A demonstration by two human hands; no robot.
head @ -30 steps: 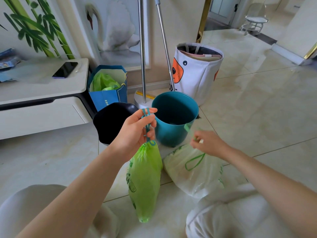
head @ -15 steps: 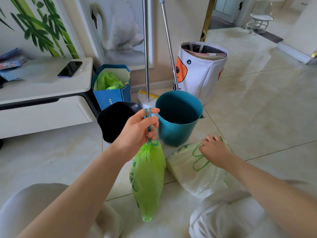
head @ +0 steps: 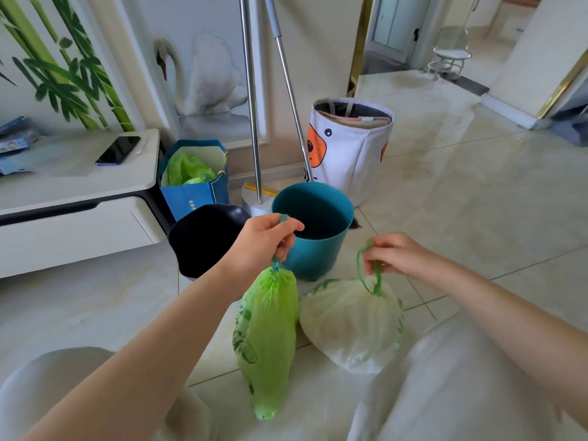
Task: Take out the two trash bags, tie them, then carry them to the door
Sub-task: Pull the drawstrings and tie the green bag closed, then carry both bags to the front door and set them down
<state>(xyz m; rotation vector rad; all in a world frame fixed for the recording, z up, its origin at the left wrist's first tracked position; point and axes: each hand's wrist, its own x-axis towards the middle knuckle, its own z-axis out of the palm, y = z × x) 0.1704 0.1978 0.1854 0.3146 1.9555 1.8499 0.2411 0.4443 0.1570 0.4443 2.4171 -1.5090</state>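
My left hand [head: 261, 241] grips the drawstring of a bright green trash bag [head: 267, 332], which hangs cinched below my fist with its bottom near the floor. To its right a pale, whitish trash bag [head: 350, 323] lies on the tiles. My right hand [head: 397, 256] pinches that bag's green drawstring loop [head: 369, 275] and holds it up above the gathered mouth. Behind the hands stand a teal bin [head: 313, 230] and a black bin [head: 203, 237], neither holding a bag.
A white low cabinet [head: 73, 198] with a phone [head: 118, 150] stands at left. A blue paper bag [head: 194, 179], two metal poles [head: 251, 100] and a white fabric basket [head: 350, 148] line the wall. Tiled floor runs right toward a doorway [head: 391, 27].
My right hand went down onto the pale bag, took its green drawstring and raised the loop, gathering the mouth. My left hand kept holding the green bag up.
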